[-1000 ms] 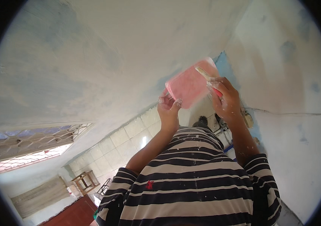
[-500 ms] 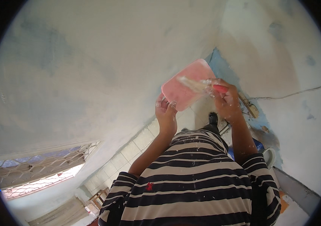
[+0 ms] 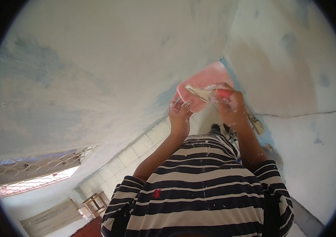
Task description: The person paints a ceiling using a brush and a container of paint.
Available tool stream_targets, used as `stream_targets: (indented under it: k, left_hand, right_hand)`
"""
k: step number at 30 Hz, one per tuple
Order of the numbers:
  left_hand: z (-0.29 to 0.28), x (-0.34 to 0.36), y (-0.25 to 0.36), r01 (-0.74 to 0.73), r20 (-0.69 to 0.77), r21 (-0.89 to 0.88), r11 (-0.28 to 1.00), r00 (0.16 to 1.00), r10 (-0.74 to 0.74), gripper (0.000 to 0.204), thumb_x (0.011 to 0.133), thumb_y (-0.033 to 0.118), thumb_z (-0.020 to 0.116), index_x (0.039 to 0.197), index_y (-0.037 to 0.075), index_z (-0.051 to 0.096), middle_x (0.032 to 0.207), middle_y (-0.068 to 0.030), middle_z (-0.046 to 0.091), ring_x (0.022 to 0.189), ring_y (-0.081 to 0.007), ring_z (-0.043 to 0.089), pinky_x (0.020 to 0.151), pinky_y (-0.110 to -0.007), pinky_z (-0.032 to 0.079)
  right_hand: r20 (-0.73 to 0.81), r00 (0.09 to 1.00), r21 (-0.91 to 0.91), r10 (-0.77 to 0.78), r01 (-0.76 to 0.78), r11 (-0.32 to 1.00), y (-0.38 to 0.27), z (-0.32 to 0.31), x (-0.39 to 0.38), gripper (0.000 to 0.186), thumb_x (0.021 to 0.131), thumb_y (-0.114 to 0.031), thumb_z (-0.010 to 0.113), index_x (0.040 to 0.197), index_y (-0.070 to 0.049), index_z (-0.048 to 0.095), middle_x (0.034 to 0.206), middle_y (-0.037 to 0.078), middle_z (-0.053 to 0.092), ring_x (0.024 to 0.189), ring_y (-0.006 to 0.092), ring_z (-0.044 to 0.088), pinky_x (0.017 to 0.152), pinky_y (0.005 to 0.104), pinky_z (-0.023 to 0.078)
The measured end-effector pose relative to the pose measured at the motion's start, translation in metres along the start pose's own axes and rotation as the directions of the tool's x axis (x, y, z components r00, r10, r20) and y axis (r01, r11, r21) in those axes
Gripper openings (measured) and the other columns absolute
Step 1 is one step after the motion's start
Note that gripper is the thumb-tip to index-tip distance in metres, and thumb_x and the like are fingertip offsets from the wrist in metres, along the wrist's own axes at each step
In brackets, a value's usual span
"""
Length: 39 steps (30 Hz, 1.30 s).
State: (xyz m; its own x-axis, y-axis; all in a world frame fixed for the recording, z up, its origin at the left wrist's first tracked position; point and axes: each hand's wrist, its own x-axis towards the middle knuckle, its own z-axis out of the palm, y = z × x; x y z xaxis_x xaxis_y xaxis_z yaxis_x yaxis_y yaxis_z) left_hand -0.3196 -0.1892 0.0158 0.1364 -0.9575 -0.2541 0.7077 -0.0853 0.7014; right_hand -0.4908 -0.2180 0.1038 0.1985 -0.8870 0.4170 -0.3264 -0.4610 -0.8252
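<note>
My left hand (image 3: pixel 180 114), spotted with white, grips the lower left edge of a flat pink plastic tray (image 3: pixel 214 73) with rounded corners. Closed around the red handle of a putty knife is my right hand (image 3: pixel 233 108). The wide blade of the putty knife (image 3: pixel 200 93) is smeared with pale paste and lies over the face of the tray; whether it touches cannot be made out. White specks dot both hands.
A patchy white and blue wall (image 3: pixel 97 79) rises on the left and meets another wall (image 3: pixel 290 79) at a corner ahead. A cable (image 3: pixel 294 116) runs along the right wall. Pale floor tiles (image 3: pixel 142 146), a window grille (image 3: pixel 45 166) and a wooden stool (image 3: pixel 97 203) show lower left.
Both hands have shifted slightly right with the tray and putty knife. The knife's blade sits lower across the tray and looks sharper than before. The view has turned a little.
</note>
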Motion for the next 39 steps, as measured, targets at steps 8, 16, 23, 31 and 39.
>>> stream_targets:
  k: [8, 16, 23, 31, 39]
  left_hand:
    - [0.056, 0.02, -0.023, -0.152, -0.023, 0.017, 0.988, 0.988, 0.153, 0.061, 0.088, -0.003, 0.058, 0.142, 0.002, 0.03, 0.129, -0.0107, 0.054, 0.11, -0.0165, 0.057, 0.087, -0.029, 0.05]
    - [0.097, 0.036, -0.058, -0.153, -0.027, -0.064, 0.986, 0.988, 0.151, 0.062, 0.088, -0.007, 0.054, 0.143, 0.003, 0.028, 0.131, -0.0113, 0.053, 0.113, -0.0168, 0.056, 0.091, -0.03, 0.05]
    - [0.128, 0.043, -0.078, -0.257, 0.007, -0.139, 0.956, 0.966, 0.26, 0.062, 0.085, -0.01, 0.051, 0.142, 0.003, 0.03, 0.136, -0.0138, 0.051, 0.123, -0.0199, 0.053, 0.101, -0.033, 0.046]
    - [0.137, 0.049, -0.094, -0.252, 0.09, -0.134, 0.959, 0.96, 0.265, 0.064, 0.084, -0.007, 0.055, 0.142, 0.004, 0.031, 0.138, -0.0147, 0.05, 0.125, -0.0234, 0.052, 0.103, -0.037, 0.046]
    - [0.144, 0.058, -0.099, -0.207, 0.131, -0.202, 0.957, 0.963, 0.236, 0.062, 0.086, 0.011, 0.066, 0.14, 0.006, 0.035, 0.138, -0.0126, 0.049, 0.125, -0.0245, 0.053, 0.106, -0.04, 0.045]
  right_hand:
    - [-0.239, 0.97, -0.022, -0.047, 0.043, 0.999, 0.04, -0.062, 0.036, 0.013, 0.089, 0.003, 0.06, 0.102, 0.003, 0.064, 0.099, 0.013, 0.069, 0.09, 0.0239, 0.067, 0.082, 0.032, 0.054]
    - [-0.089, 0.992, 0.104, 0.086, -0.077, 0.992, 0.036, -0.084, 0.026, 0.013, 0.087, -0.001, 0.064, 0.1, 0.001, 0.065, 0.096, 0.015, 0.068, 0.086, 0.03, 0.066, 0.08, 0.0326, 0.052]
    - [-0.252, 0.899, 0.627, 0.358, -0.13, 0.768, 0.054, -0.151, 0.05, 0.012, 0.091, 0.0, 0.059, 0.101, 0.003, 0.065, 0.105, 0.013, 0.065, 0.1, 0.0212, 0.063, 0.082, 0.0307, 0.053]
    - [-0.217, 0.935, -0.039, -0.279, 0.278, 0.96, 0.061, -0.136, 0.053, 0.013, 0.085, 0.004, 0.064, 0.098, 0.002, 0.063, 0.088, 0.016, 0.067, 0.079, 0.0274, 0.066, 0.074, 0.0316, 0.052]
    - [-0.06, 0.998, 0.273, -0.031, 0.046, 0.961, 0.062, -0.142, 0.056, 0.013, 0.088, 0.0, 0.065, 0.101, 0.001, 0.062, 0.088, 0.013, 0.067, 0.078, 0.0199, 0.066, 0.069, 0.0297, 0.053]
